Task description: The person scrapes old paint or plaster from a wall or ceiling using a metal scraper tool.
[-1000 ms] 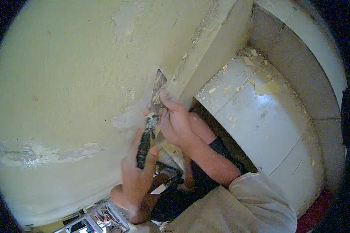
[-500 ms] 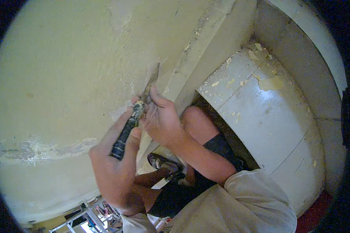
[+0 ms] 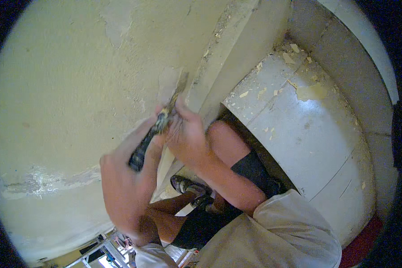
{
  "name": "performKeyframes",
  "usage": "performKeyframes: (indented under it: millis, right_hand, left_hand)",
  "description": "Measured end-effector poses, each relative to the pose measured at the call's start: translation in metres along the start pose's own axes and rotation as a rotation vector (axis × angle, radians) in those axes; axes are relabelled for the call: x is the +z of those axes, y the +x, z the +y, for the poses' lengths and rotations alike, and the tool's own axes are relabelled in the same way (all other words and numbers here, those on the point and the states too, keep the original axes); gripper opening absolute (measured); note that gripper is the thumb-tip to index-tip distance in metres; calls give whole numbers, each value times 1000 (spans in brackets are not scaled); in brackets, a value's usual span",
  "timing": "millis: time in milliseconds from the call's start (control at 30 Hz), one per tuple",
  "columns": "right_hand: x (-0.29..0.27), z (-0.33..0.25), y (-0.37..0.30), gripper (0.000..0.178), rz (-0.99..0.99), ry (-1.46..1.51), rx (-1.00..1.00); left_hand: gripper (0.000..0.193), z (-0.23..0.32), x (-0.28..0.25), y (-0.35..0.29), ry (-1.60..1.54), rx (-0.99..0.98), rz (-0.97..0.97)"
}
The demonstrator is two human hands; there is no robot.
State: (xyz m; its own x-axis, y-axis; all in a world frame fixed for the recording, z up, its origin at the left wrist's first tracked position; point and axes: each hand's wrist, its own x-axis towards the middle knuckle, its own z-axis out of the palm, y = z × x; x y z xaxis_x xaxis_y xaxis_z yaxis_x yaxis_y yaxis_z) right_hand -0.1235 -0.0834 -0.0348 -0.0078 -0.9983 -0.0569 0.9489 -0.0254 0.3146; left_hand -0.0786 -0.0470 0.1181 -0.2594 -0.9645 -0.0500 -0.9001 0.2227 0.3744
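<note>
A scraper with a dark, paint-crusted handle (image 3: 140,154) is held in both of my hands, its narrow metal blade (image 3: 182,85) angled up against the yellowish wall (image 3: 76,80). My left hand (image 3: 129,174) is closed around the handle, thumb along its near side. Further up, my right hand (image 3: 185,131) grips where the handle meets the blade. Both hands are somewhat blurred. A pale bare patch (image 3: 166,80) in the paint lies right beside the blade.
A pale ledge (image 3: 230,49) runs along the wall to the right of the blade. Paint flakes (image 3: 310,92) litter the whitish tiled surface (image 3: 299,138) on the right. My bent knee (image 3: 228,140) is under my right forearm. A metal ladder-like frame (image 3: 102,250) stands lower left.
The scraper has shifted slightly, and the bare patch beside its blade shows more plainly. The view has moved a little; both hands keep their grip.
</note>
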Motion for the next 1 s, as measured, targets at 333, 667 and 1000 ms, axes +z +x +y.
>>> performKeyframes:
  millis: [333,667,1000]
  right_hand:
    - [6,15,-8,27,16,44,107]
    - [4,24,-10,28,-16,53,124]
    - [3,-13,-4,26,119,-178,5]
  left_hand:
    - [25,11,-8,-6,32,-34,10]
    - [27,15,-10,-17,66,-34,43]
    - [36,-20,16,-17,-365,-281,-155]
